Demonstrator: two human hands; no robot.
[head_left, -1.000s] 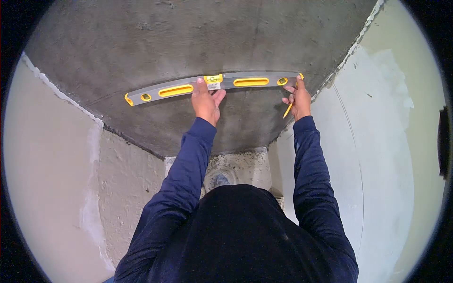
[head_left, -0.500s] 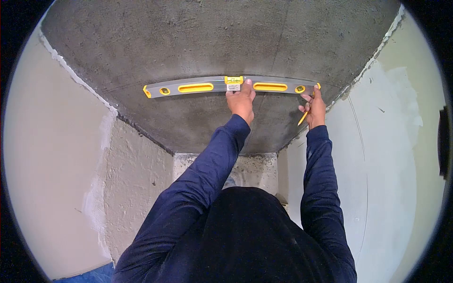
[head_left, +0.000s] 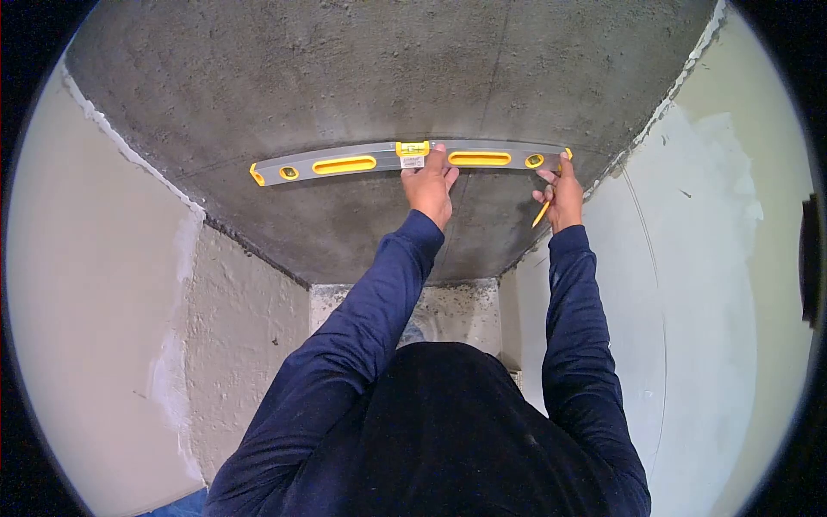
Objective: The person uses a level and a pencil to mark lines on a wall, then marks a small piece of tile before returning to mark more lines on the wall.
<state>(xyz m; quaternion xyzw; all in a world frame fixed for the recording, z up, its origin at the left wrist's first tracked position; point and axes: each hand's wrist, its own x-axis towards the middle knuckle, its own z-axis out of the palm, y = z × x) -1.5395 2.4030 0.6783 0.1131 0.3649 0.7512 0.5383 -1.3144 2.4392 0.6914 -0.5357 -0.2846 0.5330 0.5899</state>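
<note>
A grey spirit level (head_left: 386,163) with yellow end caps and yellow-rimmed slots lies against the dark rough wall, nearly horizontal in the picture. Its centre vial sits in a yellow housing above a small white label. My left hand (head_left: 428,188) grips the lower edge just right of that label, thumb or finger up over its face. At the right end, my right hand (head_left: 564,196) touches the level with an outstretched finger. A yellow pencil (head_left: 541,213) is tucked in the same hand's curled fingers, its tip pointing down and left.
Grey plaster (head_left: 379,77) covers the wall in front. A beige wall (head_left: 103,258) stands left, and a whitish patched wall (head_left: 698,258) with a thin dark curved line stands right. A speckled pale floor (head_left: 465,310) shows below. Something dark (head_left: 810,258) is at the far right.
The whole view has shifted slightly, so the level and both hands appear a little further left. Both hands keep their places on the level, and the pencil stays in my right hand.
</note>
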